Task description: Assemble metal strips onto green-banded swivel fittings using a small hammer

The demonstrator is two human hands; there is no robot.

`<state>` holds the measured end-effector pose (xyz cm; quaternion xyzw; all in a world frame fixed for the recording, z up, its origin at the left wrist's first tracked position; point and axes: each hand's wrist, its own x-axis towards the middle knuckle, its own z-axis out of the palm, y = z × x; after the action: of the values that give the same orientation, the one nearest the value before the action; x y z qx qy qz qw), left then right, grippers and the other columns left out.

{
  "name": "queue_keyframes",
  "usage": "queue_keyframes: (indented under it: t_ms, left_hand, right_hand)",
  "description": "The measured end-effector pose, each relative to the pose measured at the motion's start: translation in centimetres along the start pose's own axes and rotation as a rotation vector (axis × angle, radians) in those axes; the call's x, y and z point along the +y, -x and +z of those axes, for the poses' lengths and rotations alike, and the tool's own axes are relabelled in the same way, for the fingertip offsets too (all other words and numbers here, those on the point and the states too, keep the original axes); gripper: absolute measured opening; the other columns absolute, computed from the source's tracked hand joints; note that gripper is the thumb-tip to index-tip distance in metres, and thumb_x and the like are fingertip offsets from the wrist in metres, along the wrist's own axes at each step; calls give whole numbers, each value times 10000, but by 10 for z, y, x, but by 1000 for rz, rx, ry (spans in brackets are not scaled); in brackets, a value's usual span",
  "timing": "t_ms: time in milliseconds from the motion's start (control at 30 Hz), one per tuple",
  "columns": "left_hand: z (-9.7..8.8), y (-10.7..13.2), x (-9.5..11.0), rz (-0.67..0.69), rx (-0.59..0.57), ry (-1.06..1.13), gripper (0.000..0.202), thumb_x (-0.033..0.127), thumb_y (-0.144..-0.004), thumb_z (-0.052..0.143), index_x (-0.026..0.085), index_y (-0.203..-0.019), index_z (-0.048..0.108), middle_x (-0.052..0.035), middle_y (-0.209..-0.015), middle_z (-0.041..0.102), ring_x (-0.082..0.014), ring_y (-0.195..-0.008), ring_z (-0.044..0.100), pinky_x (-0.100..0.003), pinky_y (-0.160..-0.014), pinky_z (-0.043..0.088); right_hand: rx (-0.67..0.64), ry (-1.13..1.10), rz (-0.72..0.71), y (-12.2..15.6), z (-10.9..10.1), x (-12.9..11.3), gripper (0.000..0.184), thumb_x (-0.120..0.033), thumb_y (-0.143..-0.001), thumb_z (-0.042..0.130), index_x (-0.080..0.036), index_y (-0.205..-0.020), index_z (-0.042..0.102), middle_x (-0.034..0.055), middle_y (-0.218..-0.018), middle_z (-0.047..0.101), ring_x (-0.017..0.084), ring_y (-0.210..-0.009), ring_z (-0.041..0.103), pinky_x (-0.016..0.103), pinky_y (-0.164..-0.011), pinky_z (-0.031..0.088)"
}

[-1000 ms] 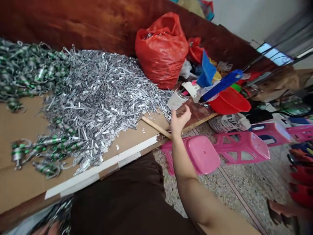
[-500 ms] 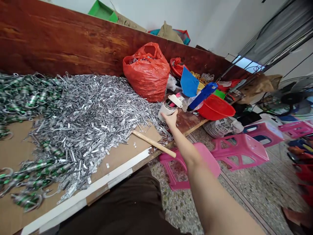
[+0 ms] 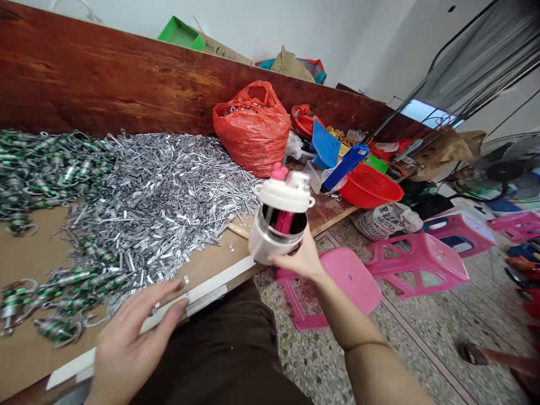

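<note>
My right hand (image 3: 297, 260) is wrapped round a white tumbler (image 3: 270, 243), lifted off the bench near its front edge. The tumbler's white lid (image 3: 284, 196), with pink parts on it, sits raised and tilted over the dark opening. My left hand (image 3: 137, 332) is over the bench edge at the lower left, thumb and fingers apart, with nothing in it. Beyond it spreads a heap of small silvery metal pieces (image 3: 164, 197). Green-and-silver metal parts (image 3: 63, 169) lie piled at the left. A wooden handle (image 3: 238, 229) shows partly behind the tumbler.
A red plastic bag (image 3: 253, 132) of metal parts stands at the back of the bench. Right of it are a blue tool-like object (image 3: 345, 167) and a red basin (image 3: 371, 185). Pink stools (image 3: 350, 275) stand on the floor. Someone's foot (image 3: 472, 354) shows at lower right.
My right hand has brought the tumbler from the back right toward me, off the bench. My left hand has come into view at the lower left.
</note>
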<state>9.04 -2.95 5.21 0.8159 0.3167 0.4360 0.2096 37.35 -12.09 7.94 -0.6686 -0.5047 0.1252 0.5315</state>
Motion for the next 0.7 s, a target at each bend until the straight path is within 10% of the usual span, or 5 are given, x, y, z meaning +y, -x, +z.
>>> queue_keyframes:
  t_ms: [167,367,700]
  left_hand:
    - [32,-70,28,-33,-244,462,889,706,-697,524,212,-1384,253,-185,-1304,475,-269,-1119,553,-347,-847,530]
    - [51,-69,31,-70,-673,670,877,616,-663,644,221,-1358,281,-149,-1232,550,-248,-1026,609,-298,-772,548]
    - [95,-72,67,-390,-417,1071,892,332,-498,823,216,-1246,350,-109,-1251,489,-299,-1151,504,-405,-959,454]
  right_hand:
    - [-237,-151,37,57,31,-18,933,-438,-474,811,-218,-1269,373,105,-1200,569,278,-1126,542,420,-963,439]
    - [-294,-125,141,99,49,-8,914,-421,-500,800,-221,-1277,363,103,-1223,560,272,-1110,556,397,-932,467]
    - [-71,43,199,144,22,14,936,-458,-538,775,-253,-1319,300,93,-1287,491,282,-1191,488,448,-1001,410]
